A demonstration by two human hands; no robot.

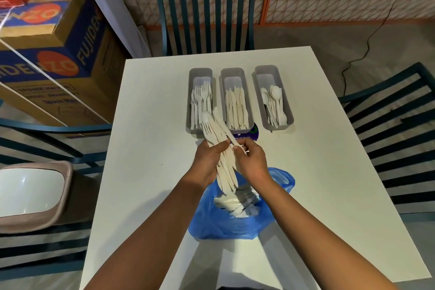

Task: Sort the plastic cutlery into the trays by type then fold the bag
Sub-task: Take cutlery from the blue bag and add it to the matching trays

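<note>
Cutlery [220, 148], a mixed bundle of forks, knives and at least one spoon, sits fanned in the hands just above the bag [235, 223]. It looks light, stiff and smooth, so pieces could slide past each other; a pinch at the handle end seems the safest hold for drawing one out. The bag, directly under the wrists, is thin, soft blue plastic, with more cutlery in its open mouth. Both forearms reach forward, converging. The left hand [207, 162] wraps the bundle from the left, thumb across its top. The right hand [250, 160] pinches a single piece at the bundle's right edge, fingers curled. Beyond the hands, three trays stand side by side on the table [153, 148]: forks [200, 101], knives [236, 106], spoons [274, 101].
</note>
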